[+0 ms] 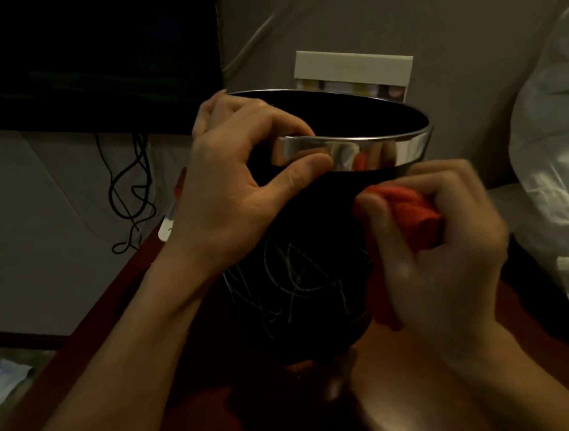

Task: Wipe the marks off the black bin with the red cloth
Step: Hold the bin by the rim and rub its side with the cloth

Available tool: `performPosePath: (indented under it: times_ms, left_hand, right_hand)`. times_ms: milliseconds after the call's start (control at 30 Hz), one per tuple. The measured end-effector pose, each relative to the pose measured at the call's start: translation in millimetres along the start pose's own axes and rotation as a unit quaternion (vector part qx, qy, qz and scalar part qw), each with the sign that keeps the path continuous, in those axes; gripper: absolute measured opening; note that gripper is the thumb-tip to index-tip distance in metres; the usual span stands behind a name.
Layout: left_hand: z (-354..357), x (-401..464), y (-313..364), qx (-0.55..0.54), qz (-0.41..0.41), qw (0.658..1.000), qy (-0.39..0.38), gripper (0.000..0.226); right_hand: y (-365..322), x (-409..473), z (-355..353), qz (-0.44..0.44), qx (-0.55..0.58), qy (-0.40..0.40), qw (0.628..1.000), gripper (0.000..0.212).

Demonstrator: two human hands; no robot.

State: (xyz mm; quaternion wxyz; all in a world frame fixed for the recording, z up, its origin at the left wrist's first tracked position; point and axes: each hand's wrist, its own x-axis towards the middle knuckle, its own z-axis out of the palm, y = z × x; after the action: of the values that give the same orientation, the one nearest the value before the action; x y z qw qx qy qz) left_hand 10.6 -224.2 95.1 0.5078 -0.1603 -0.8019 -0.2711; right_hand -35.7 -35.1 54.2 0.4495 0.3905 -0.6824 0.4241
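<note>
- On the red table, the bin stands upright, pale marks low on its side.
- Left hand pinches the rim.
- Right hand fists the cloth against the wall.

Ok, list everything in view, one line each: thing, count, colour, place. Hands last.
bin: one, black with a shiny metal rim, centre, on the table
marks: many, pale scribbled lines, lower front of the bin
cloth: one, red, bunched against the bin's right side below the rim
table: one, reddish brown, under the bin
box: one, cream, behind the bin
screen: one, black, upper left
cables: several, black, hanging below the screen
bedding: white, right edge
left hand: one, grips the bin's rim
right hand: one, blurred, holds the cloth
</note>
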Motion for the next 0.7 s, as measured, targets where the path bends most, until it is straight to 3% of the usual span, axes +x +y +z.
performPosePath:
  times_ms: [133,333,567,700]
  left_hand:
    - [-0.1,-0.4,-0.8,-0.003,0.002,1.0,0.001,0.017]
    - [0.5,-1.6,0.6,-0.009,-0.004,1.0,0.005,0.016]
    - [-3.9,0.3,-0.3,-0.007,-0.008,1.0,-0.005,0.021]
    - [-16.1,2.0,-4.1,-0.025,-0.034,0.999,-0.003,0.016]
  right_hand:
    - [-5.1,-6.3,3.8,-0.046,-0.005,-0.04,0.998,0.018]
    - [13.5,13.1,-11.8,0.012,-0.027,0.029,0.999,0.02]
    - [0.5,-3.4,1.7,-0.036,0.007,-0.043,0.998,0.016]
    - [1.7,6.3,-8.7,0.001,0.035,-0.005,0.999,0.01]
